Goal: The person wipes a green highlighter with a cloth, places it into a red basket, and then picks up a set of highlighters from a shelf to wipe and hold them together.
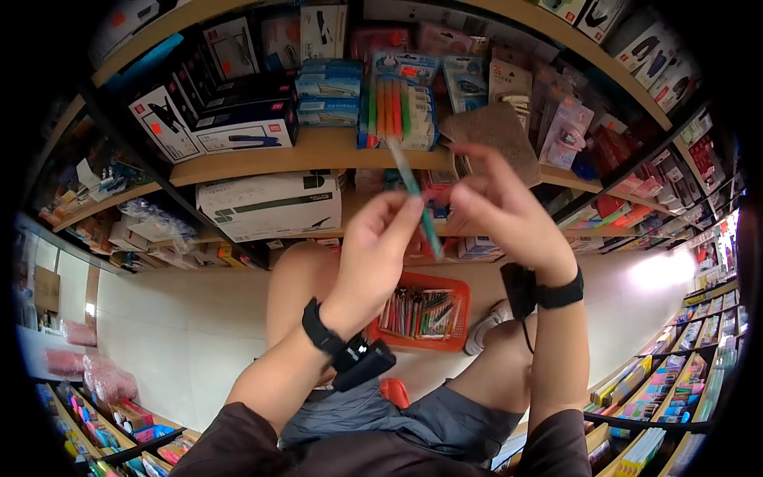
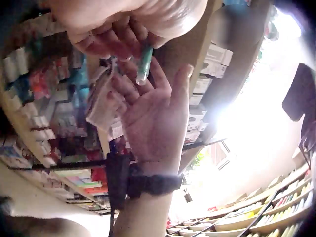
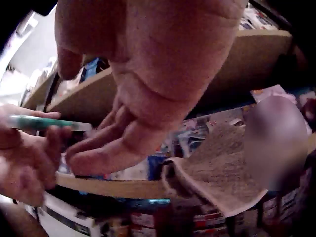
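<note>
My left hand pinches a slim teal pen between thumb and fingers. The pen slants in front of the shelf, its pale, clear-looking end up and away. In the left wrist view, one tip of the pen shows below the left fingers. Close on its right is my right hand, palm toward the pen and fingers loosely bent, gripping nothing. Behind the right fingers a grey-brown cloth hangs over the shelf edge. It also shows beside the right hand in the right wrist view.
Orange, red and green marker-like sticks stand on the shelf ahead. Stapler boxes are to their left, hanging packs to the right. A white carton sits on the lower shelf. An orange basket of pens is on the floor between the legs.
</note>
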The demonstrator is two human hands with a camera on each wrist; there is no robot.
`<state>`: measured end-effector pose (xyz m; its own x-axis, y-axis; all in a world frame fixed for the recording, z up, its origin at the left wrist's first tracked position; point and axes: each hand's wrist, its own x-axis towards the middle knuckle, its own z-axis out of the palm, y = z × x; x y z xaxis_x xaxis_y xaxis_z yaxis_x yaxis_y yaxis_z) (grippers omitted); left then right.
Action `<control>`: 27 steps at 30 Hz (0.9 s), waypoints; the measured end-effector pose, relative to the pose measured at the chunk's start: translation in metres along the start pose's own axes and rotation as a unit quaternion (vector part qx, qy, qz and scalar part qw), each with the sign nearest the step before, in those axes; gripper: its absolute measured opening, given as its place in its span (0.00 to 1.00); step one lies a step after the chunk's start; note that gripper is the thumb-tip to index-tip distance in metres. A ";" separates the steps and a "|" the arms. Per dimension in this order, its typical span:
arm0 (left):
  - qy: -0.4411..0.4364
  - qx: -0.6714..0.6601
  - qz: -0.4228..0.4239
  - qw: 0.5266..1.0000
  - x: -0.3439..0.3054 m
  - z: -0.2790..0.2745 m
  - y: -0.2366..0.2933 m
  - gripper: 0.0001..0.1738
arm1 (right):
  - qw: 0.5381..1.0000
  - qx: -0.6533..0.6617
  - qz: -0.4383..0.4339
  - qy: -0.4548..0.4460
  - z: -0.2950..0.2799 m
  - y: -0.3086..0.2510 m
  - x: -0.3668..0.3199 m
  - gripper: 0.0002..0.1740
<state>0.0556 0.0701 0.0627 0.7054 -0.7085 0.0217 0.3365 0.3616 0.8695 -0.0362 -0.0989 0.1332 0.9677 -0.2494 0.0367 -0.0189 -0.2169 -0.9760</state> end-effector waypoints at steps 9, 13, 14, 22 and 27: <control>-0.014 0.289 0.228 0.930 0.099 0.029 0.057 0.17 | 0.957 -0.049 -0.177 0.224 0.015 -0.007 0.044 0.16; 0.137 0.565 0.445 0.681 0.097 -0.021 0.042 0.17 | 0.926 -0.131 -0.216 0.280 0.011 0.023 0.067 0.12; 0.128 0.560 0.450 0.684 0.097 -0.028 0.039 0.17 | 0.911 -0.173 -0.234 0.293 0.011 0.028 0.073 0.12; 0.082 0.575 0.408 0.704 0.102 -0.048 0.033 0.27 | 0.919 -0.166 -0.171 0.313 0.032 0.035 0.101 0.07; 0.057 0.583 0.383 0.714 0.095 -0.048 0.040 0.27 | 0.930 -0.159 -0.168 0.287 0.035 0.044 0.111 0.08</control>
<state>0.1663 0.0462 0.0759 0.4717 -0.4959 0.7291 -0.8773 -0.1813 0.4443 0.0793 -0.1029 0.0869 0.6413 -0.5594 0.5252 0.0983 -0.6190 -0.7793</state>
